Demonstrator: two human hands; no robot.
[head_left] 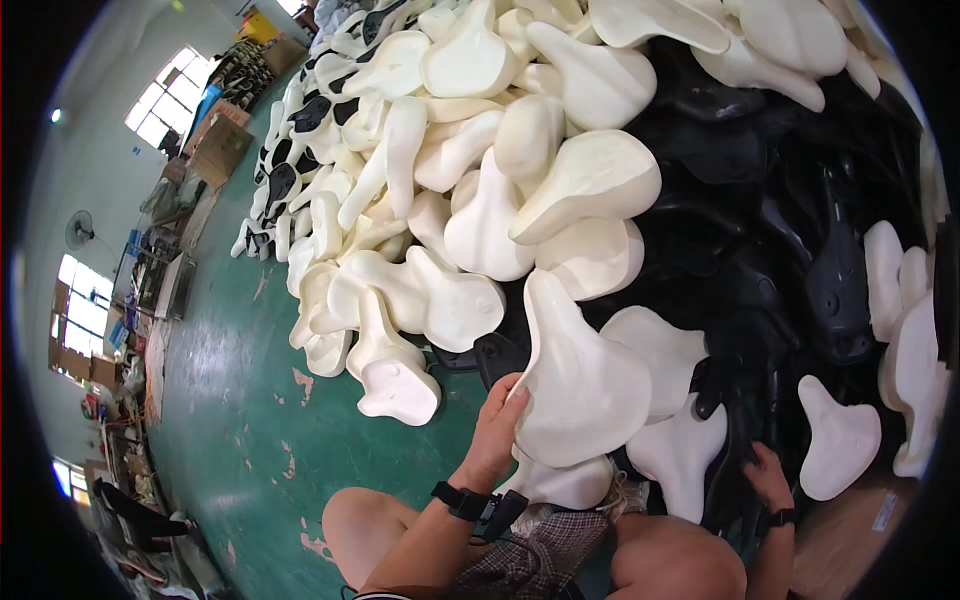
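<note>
My left hand (491,436) is closed on the edge of a cream-white foam bicycle saddle pad (585,385), thumb on its face. The pad is tilted up over my lap, narrow nose pointing away from me. My right hand (768,480), fingers curled, grips the edge of a glossy black saddle base (738,450) beside my right knee. Part of that base is hidden among other dark pieces. Between my hands lies another white pad (684,455), nose down. To the right of my right hand rests a single white pad (838,440).
A large heap of white saddle pads (480,50) rises ahead, beside a pile of black bases (835,270). A cardboard sheet (850,540) lies at lower right. The green floor (230,400) extends left toward boxes (218,150) and a wall fan (78,230).
</note>
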